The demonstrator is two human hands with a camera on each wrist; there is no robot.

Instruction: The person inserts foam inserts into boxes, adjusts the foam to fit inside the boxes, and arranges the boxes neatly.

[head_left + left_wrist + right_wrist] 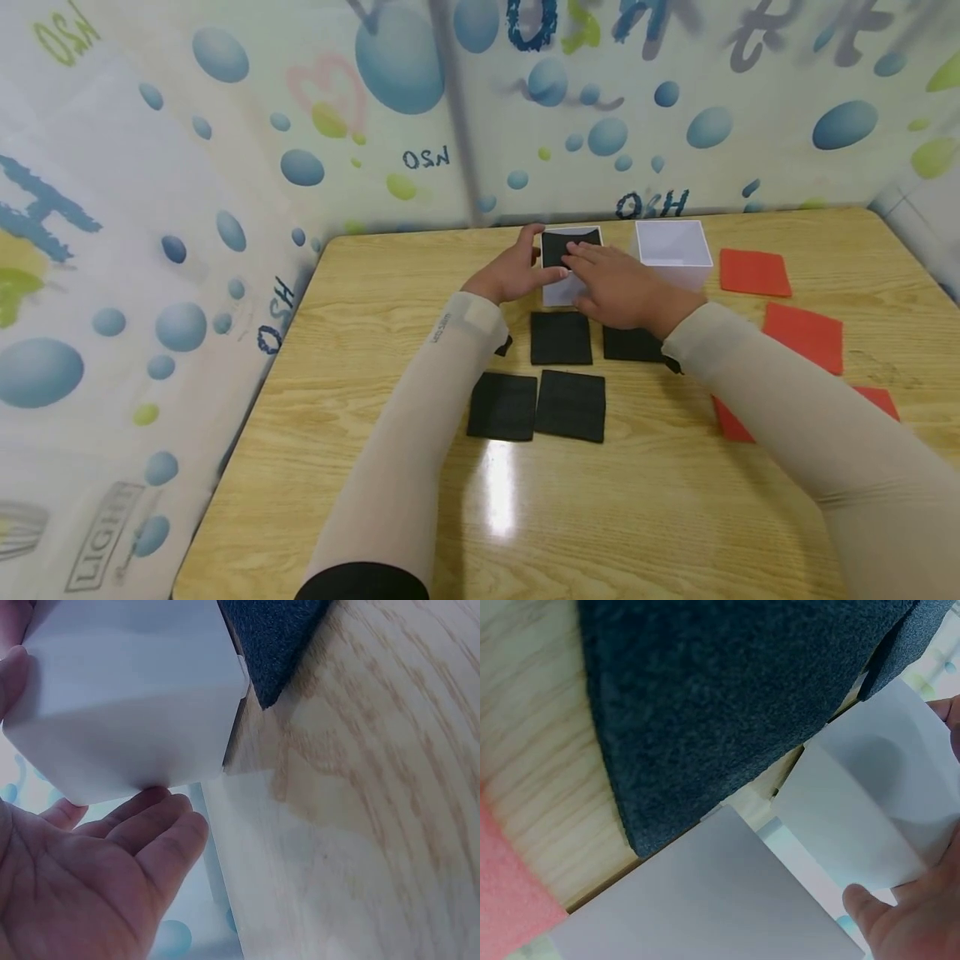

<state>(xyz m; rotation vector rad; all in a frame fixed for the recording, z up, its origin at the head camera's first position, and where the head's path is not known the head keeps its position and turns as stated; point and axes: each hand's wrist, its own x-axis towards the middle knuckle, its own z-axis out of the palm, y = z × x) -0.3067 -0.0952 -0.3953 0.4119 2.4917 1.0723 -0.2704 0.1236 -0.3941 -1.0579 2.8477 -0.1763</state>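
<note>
A white box [561, 293] stands near the table's back edge with a black square piece [558, 246] in its opening. My left hand [512, 268] holds this box at its left side, fingers and thumb spread around it; in the left wrist view the fingers of the left hand [97, 862] touch the wall of the white box [127, 742]. My right hand [618, 287] reaches over from the right, its fingertips on the black piece. In the right wrist view, the right hand [922, 915] is beside the white box [855, 810].
A second white box [675, 250] stands to the right, open at the top. Several black squares [561, 338] lie in front of the boxes, two of them nearer [572, 406]. Several red squares [754, 272] lie on the right of the wooden table [315, 392]. A patterned sheet hangs behind.
</note>
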